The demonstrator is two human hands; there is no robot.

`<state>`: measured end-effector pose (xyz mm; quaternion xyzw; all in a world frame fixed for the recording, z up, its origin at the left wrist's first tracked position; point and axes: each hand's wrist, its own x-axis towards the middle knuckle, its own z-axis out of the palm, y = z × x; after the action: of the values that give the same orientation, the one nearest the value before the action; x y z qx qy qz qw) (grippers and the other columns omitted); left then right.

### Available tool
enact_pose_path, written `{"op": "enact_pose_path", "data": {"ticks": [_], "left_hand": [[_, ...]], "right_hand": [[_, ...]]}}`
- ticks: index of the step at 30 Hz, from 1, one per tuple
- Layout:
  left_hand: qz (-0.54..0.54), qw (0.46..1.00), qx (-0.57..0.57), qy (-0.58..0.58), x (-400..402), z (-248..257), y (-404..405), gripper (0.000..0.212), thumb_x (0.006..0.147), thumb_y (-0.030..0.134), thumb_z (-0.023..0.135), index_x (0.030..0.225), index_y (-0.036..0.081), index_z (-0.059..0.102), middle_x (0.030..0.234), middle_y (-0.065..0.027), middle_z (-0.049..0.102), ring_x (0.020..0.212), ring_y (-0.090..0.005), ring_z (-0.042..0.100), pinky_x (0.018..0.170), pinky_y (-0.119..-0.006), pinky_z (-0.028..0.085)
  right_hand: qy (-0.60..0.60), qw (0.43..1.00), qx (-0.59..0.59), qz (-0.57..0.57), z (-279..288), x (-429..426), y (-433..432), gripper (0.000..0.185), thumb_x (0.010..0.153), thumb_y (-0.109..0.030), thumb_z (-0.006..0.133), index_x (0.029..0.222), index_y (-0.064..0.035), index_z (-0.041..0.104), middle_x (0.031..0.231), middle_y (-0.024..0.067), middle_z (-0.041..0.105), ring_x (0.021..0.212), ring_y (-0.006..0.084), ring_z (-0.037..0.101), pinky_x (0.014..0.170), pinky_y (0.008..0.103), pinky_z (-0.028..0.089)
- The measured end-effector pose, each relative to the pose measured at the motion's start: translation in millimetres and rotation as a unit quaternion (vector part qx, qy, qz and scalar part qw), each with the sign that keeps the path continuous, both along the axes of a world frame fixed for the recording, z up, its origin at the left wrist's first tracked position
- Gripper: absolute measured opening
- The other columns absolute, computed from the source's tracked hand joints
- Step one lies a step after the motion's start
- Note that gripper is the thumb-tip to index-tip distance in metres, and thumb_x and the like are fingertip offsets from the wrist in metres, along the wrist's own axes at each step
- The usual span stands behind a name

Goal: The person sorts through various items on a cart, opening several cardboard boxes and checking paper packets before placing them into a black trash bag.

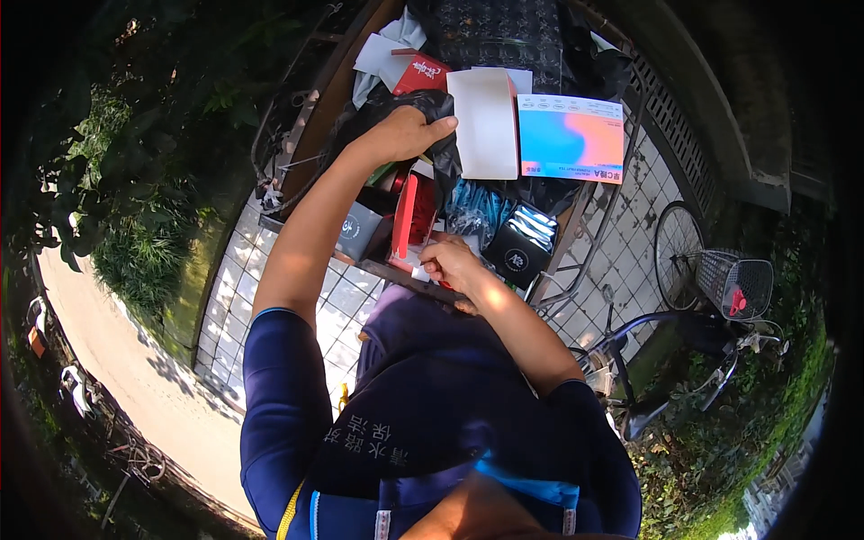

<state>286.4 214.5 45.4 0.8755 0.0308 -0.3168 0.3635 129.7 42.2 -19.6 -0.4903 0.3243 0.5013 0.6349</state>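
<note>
My left hand (413, 129) grips the edge of a black plastic bag (439, 158), thumb on top. My right hand (451, 262) is closer to me, its fingers curled on the edge of an open red cardboard box (404, 216); the exact grip is partly hidden. Left of that box is a grey box (359, 231). To the right of my right hand stands a black box (518, 253) holding silvery packets (532, 226). Blue plastic packaging (476, 202) lies between the bag and the black box. All these things are in a cart (561, 260).
Farther back in the cart are a white-sided box (483, 125), a blue-and-pink printed box (570, 138) and a red carton (420, 73). A metal rail (603, 233) runs along the cart's right side. A bicycle (631, 337) with a basket (736, 283) stands right, on tiled paving (638, 209).
</note>
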Motion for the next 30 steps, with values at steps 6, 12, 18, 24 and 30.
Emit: {"op": "enact_pose_path", "data": {"ticks": [6, 12, 18, 24, 30], "left_hand": [[0.182, 0.976, -0.113, -0.043, 47.7, -45.2, -10.1, 0.047, 0.094, 0.038, 0.053, 0.100, -0.007, 0.065, 0.098, -0.0208, 0.067, 0.088, -0.0281, 0.065, 0.079, -0.038, 0.050], [-0.089, 0.992, -0.058, -0.071, 47.1, -5.9, -43.0, 0.087, 0.077, 0.065, 0.059, 0.107, -0.017, 0.060, 0.113, -0.0327, 0.058, 0.107, -0.0402, 0.058, 0.092, -0.040, 0.046], [0.174, 0.973, -0.120, -0.090, 70.4, -17.1, 48.2, 0.100, 0.070, 0.064, 0.069, 0.122, -0.020, 0.050, 0.123, -0.0346, 0.052, 0.116, -0.0385, 0.055, 0.098, -0.038, 0.042], [0.047, 0.990, -0.132, 0.031, 15.1, -48.0, 95.5, 0.063, 0.077, 0.045, 0.072, 0.119, -0.001, 0.063, 0.114, -0.0165, 0.065, 0.111, -0.0268, 0.059, 0.098, -0.033, 0.042], [0.073, 0.994, -0.066, 0.036, -26.2, -126.9, 105.8, 0.061, 0.077, 0.032, 0.074, 0.125, -0.001, 0.057, 0.118, -0.0179, 0.063, 0.108, -0.0306, 0.060, 0.094, -0.035, 0.046]], "right_hand": [[0.030, 0.994, 0.107, 0.010, 16.4, 14.9, -15.7, 0.008, 0.081, -0.003, 0.048, 0.089, -0.0060, 0.048, 0.067, 0.0039, 0.046, 0.049, 0.0096, 0.035, 0.042, 0.0229, 0.025], [0.096, 0.982, 0.127, 0.099, 19.5, 13.0, 5.1, 0.025, 0.098, -0.032, 0.040, 0.088, -0.0096, 0.046, 0.061, 0.0023, 0.044, 0.042, 0.0070, 0.032, 0.037, 0.0200, 0.024], [0.161, 0.948, 0.272, 0.042, 23.1, -14.9, -66.8, 0.040, 0.096, -0.039, 0.041, 0.096, -0.0011, 0.053, 0.056, 0.0013, 0.039, 0.041, 0.0079, 0.030, 0.037, 0.0202, 0.022], [0.103, 0.980, 0.165, -0.050, 44.0, 2.4, -114.7, 0.056, 0.097, -0.043, 0.041, 0.127, 0.0036, 0.050, 0.056, -0.0006, 0.037, 0.044, 0.0077, 0.030, 0.039, 0.0197, 0.024], [0.179, 0.960, 0.124, -0.175, 19.3, -23.9, -123.8, 0.048, 0.096, -0.035, 0.047, 0.124, 0.0029, 0.052, 0.066, -0.0025, 0.040, 0.053, 0.0066, 0.035, 0.048, 0.0196, 0.029]]}}
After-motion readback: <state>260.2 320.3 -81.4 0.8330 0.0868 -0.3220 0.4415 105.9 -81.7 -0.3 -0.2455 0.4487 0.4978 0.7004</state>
